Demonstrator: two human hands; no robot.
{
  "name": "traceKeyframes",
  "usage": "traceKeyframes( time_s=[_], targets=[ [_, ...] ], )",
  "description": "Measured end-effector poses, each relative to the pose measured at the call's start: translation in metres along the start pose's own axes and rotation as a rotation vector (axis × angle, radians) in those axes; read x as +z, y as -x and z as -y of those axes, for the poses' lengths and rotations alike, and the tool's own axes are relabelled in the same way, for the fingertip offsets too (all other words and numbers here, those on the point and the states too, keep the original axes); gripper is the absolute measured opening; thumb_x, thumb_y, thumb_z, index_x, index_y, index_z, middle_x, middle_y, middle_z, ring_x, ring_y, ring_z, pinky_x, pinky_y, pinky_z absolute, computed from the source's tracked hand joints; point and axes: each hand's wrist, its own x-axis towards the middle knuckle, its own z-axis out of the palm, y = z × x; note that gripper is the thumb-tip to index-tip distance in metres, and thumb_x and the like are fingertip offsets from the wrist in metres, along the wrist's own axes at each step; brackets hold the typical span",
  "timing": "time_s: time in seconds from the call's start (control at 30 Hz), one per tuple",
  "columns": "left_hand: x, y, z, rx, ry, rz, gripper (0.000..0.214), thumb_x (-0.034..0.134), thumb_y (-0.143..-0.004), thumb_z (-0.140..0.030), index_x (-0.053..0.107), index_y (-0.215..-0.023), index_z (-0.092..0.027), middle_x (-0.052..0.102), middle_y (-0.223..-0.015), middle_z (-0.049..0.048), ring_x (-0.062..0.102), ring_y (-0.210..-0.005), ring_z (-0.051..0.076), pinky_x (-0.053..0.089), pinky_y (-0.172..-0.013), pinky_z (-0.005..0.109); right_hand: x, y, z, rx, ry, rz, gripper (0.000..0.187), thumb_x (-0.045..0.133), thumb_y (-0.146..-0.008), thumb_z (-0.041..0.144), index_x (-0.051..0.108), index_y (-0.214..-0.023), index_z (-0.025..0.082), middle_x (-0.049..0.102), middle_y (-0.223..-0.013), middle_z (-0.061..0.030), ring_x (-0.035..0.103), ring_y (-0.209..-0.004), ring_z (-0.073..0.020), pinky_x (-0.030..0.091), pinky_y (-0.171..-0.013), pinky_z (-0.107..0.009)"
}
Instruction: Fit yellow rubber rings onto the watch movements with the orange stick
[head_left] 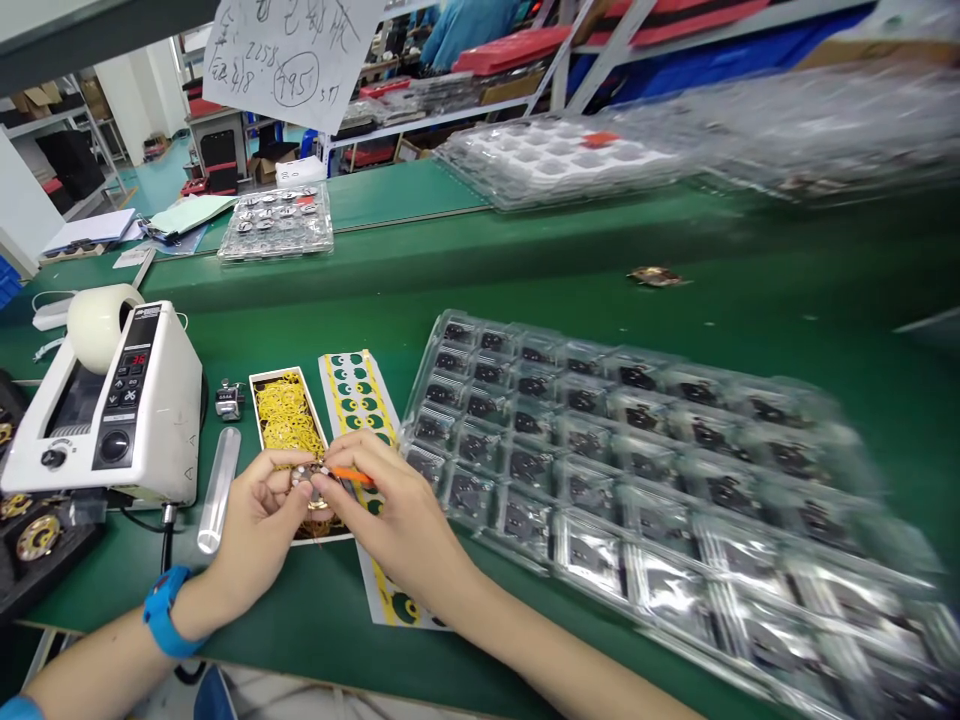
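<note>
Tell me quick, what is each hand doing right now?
Left hand: closed, pinching a small gold-and-silver part.
Right hand: closed, holding an orange-handled tool.

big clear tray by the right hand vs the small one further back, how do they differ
The big clear tray is far larger than the small tray, with many more pockets. The big tray holds dark items, the small tray round silvery pieces. The big tray lies beside the right hand, the small tray further back on a higher step of the green bench. Both are clear plastic trays with rows of pockets.
</note>
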Motion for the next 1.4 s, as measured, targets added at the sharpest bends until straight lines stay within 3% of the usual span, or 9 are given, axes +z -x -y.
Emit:
traceKeyframes(
  time_s=[0.13, 0.23, 0.3, 0.4, 0.5, 0.8, 0.97, 1.27, 1.4],
  targets=[
    [-0.004, 0.000, -0.002, 0.040, -0.210, 0.052, 0.028, 0.067, -0.082, -0.042, 0.062, -0.094, -0.017, 0.070, -0.075, 0.0018, 0.064, -0.067, 0.014, 0.055, -0.066, 0.026, -0.005, -0.005, 0.001, 0.017, -0.063, 0.076, 0.023, 0.051, -0.089, 0.017, 0.042, -0.069, 0.021, 0.054, -0.073, -0.0007, 0.054, -0.067, -0.0151, 0.046, -0.060, -0.028],
    [-0.006, -0.002, -0.007, 0.212, -0.578, 0.028, 0.011, 0.062, -0.083, -0.026, 0.069, -0.082, -0.017, 0.067, -0.073, 0.0030, 0.059, -0.070, 0.016, 0.048, -0.063, 0.026, -0.008, -0.004, 0.002, -0.121, 0.006, 0.023, 0.019, 0.051, -0.088, 0.012, 0.045, -0.072, 0.021, 0.056, -0.074, -0.0011, 0.056, -0.069, -0.0151, 0.047, -0.061, -0.027],
    [-0.007, -0.004, -0.011, 0.308, -0.646, -0.013, 0.009, 0.064, -0.078, -0.020, 0.070, -0.072, -0.017, 0.063, -0.069, 0.0024, 0.054, -0.066, 0.015, 0.044, -0.058, 0.024, -0.008, 0.000, 0.005, -0.257, 0.094, -0.081, 0.008, 0.054, -0.087, 0.013, 0.052, -0.084, 0.020, 0.060, -0.080, -0.0040, 0.058, -0.076, -0.0168, 0.048, -0.063, -0.027],
    [-0.006, -0.005, -0.016, 0.162, -0.422, -0.040, 0.009, 0.070, -0.070, -0.022, 0.065, -0.065, -0.015, 0.059, -0.061, -0.0003, 0.047, -0.054, 0.010, 0.038, -0.049, 0.021, -0.007, 0.008, 0.010, -0.485, 0.311, -0.249, 0.015, 0.057, -0.088, 0.017, 0.055, -0.102, 0.016, 0.065, -0.085, -0.0080, 0.058, -0.072, -0.0175, 0.046, -0.059, -0.027],
    [-0.002, -0.005, -0.019, -0.051, -0.193, -0.078, 0.023, 0.078, -0.062, -0.025, 0.058, -0.065, -0.015, 0.059, -0.057, -0.0030, 0.051, -0.052, 0.009, 0.043, -0.050, 0.018, -0.004, 0.013, 0.011, -0.638, 0.509, -0.310, 0.011, 0.053, -0.090, 0.013, 0.060, -0.097, 0.016, 0.069, -0.081, -0.0074, 0.052, -0.059, -0.0148, 0.040, -0.053, -0.027],
    [0.005, 0.006, -0.010, -0.109, 0.047, -0.028, 0.039, 0.079, -0.067, -0.046, 0.061, -0.084, -0.017, 0.055, -0.052, -0.0081, 0.061, -0.053, 0.011, 0.058, -0.063, 0.026, -0.001, 0.008, -0.001, -0.570, 0.425, -0.267, 0.010, 0.057, -0.089, 0.007, 0.061, -0.097, 0.010, 0.074, -0.085, -0.0120, 0.064, -0.070, -0.0187, 0.047, -0.060, -0.029],
    [0.008, 0.010, -0.010, -0.032, -0.001, -0.018, 0.031, 0.075, -0.074, -0.035, 0.067, -0.099, -0.019, 0.044, -0.049, -0.0110, 0.057, -0.051, 0.008, 0.059, -0.065, 0.023, -0.002, 0.007, -0.001, -0.614, 0.450, -0.252, 0.010, 0.058, -0.088, 0.006, 0.060, -0.096, 0.011, 0.074, -0.081, -0.0122, 0.065, -0.065, -0.0184, 0.047, -0.057, -0.029],
    [0.005, 0.013, -0.004, 0.046, -0.184, -0.023, 0.024, 0.063, -0.081, -0.023, 0.068, -0.103, -0.016, 0.067, -0.067, -0.0004, 0.065, -0.064, 0.013, 0.059, -0.070, 0.027, -0.006, 0.005, -0.003, -0.677, 0.504, -0.195, 0.010, 0.053, -0.090, 0.009, 0.059, -0.097, 0.012, 0.075, -0.083, -0.0124, 0.064, -0.062, -0.0170, 0.046, -0.054, -0.029],
    [0.004, 0.013, -0.002, 0.099, -0.277, -0.039, 0.025, 0.058, -0.083, -0.021, 0.069, -0.104, -0.016, 0.063, -0.065, -0.0012, 0.060, -0.061, 0.011, 0.054, -0.064, 0.022, -0.003, 0.004, 0.001, -0.655, 0.516, -0.236, 0.008, 0.055, -0.088, 0.008, 0.058, -0.094, 0.012, 0.074, -0.078, -0.0115, 0.062, -0.061, -0.0175, 0.046, -0.054, -0.029]
  ],
)
